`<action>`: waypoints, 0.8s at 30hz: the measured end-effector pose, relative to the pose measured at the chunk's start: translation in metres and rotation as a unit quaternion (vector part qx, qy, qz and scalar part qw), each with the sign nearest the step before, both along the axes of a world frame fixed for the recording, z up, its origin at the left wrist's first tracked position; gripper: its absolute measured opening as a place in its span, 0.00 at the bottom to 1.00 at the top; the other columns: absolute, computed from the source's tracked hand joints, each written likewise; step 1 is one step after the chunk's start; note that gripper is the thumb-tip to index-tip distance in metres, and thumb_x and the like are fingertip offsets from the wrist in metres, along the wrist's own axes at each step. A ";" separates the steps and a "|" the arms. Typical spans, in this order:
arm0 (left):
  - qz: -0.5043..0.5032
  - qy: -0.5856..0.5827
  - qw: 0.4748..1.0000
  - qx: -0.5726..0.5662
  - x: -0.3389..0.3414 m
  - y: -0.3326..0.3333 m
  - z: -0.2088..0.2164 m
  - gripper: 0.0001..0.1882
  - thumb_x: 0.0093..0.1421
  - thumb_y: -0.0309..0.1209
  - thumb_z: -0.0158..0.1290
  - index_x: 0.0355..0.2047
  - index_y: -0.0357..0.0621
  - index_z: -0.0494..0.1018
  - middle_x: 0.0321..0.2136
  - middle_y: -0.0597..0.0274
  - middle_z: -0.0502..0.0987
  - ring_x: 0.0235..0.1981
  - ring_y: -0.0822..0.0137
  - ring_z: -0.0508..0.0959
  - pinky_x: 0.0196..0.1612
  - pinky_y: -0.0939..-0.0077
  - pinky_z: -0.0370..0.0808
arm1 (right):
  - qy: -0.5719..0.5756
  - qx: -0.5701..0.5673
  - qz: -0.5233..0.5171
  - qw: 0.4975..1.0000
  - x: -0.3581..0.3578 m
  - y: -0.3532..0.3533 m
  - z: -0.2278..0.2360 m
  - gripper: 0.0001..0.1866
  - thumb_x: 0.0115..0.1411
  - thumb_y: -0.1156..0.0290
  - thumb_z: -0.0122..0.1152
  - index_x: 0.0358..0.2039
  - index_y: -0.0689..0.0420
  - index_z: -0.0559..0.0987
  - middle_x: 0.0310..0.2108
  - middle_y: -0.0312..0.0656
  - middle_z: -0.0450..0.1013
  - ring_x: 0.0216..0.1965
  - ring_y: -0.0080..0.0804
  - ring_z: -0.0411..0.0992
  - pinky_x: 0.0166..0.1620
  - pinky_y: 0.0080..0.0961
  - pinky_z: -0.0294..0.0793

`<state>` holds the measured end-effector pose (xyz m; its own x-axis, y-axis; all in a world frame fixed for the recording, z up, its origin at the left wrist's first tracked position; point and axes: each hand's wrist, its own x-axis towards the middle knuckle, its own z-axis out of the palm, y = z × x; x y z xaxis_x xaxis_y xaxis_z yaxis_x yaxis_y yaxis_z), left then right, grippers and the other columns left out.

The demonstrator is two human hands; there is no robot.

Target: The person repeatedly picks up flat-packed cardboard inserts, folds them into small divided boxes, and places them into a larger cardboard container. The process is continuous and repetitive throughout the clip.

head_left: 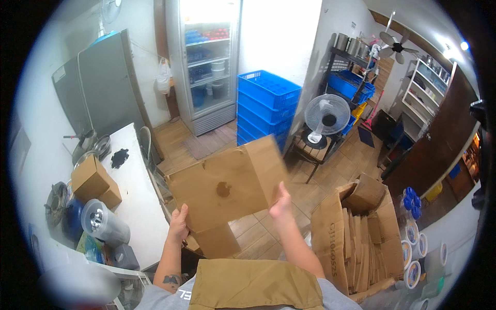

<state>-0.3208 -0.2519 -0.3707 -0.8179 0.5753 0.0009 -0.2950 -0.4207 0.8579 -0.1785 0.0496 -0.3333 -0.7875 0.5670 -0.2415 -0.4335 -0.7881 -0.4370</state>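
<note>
I hold a flattened brown cardboard piece [227, 186] up in front of me; it has a dark stain near its middle. My left hand [179, 223] grips its lower left edge and my right hand [281, 202] grips its lower right edge. A flap hangs down from the piece between my hands. To my right stands an open cardboard box [330, 232] filled with several upright flat cardboard sheets [364, 248]. A tan apron [253, 284] covers my chest at the bottom edge.
A white table [135, 206] on my left bears two cardboard boxes [93, 181], a metal container [103, 222] and pans. Stacked blue crates [266, 106], a glass-door fridge [209, 62], a standing fan [326, 118] on a stool and shelving stand beyond. Plastic tubs [413, 248] lie at right.
</note>
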 end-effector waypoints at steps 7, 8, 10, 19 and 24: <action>0.151 0.030 0.977 -0.148 0.002 0.044 -0.052 0.23 0.68 0.46 0.48 0.53 0.41 0.69 0.47 0.60 0.76 0.46 0.66 0.76 0.50 0.67 0.73 | -0.060 0.145 0.084 0.984 -0.001 -0.076 0.006 0.13 0.63 0.65 0.62 0.46 0.55 0.77 0.42 0.37 0.78 0.39 0.29 0.78 0.39 0.29 0.80; 0.138 -0.010 0.987 -0.076 0.010 0.055 -0.038 0.25 0.68 0.48 0.46 0.55 0.41 0.68 0.48 0.60 0.75 0.48 0.65 0.74 0.52 0.66 0.72 | -0.089 0.209 0.090 0.970 0.000 -0.087 0.003 0.12 0.62 0.64 0.63 0.43 0.56 0.78 0.39 0.37 0.78 0.36 0.27 0.78 0.36 0.27 0.80; 0.103 -0.071 0.991 0.044 0.030 0.068 -0.006 0.28 0.68 0.52 0.44 0.57 0.42 0.67 0.50 0.59 0.74 0.51 0.63 0.73 0.54 0.64 0.70 | -0.124 0.298 0.102 0.941 -0.001 -0.098 0.001 0.12 0.62 0.62 0.64 0.38 0.58 0.80 0.33 0.36 0.79 0.30 0.24 0.77 0.30 0.23 0.80; 0.140 0.086 0.978 -0.127 0.054 0.070 0.035 0.21 0.67 0.40 0.52 0.51 0.35 0.72 0.45 0.59 0.78 0.46 0.67 0.76 0.50 0.72 0.71 | -0.362 0.466 0.307 0.747 0.008 -0.078 -0.014 0.19 0.59 0.56 0.67 0.30 0.62 0.81 0.26 0.40 0.78 0.21 0.26 0.74 0.24 0.24 0.73; 0.101 0.270 0.932 -0.218 0.054 0.059 0.039 0.11 0.64 0.30 0.54 0.41 0.34 0.76 0.35 0.59 0.81 0.36 0.69 0.78 0.40 0.74 0.74 | -0.308 0.685 -0.010 0.660 0.043 -0.056 0.006 0.30 0.52 0.56 0.71 0.47 0.64 0.74 0.36 0.49 0.74 0.36 0.41 0.74 0.42 0.34 0.75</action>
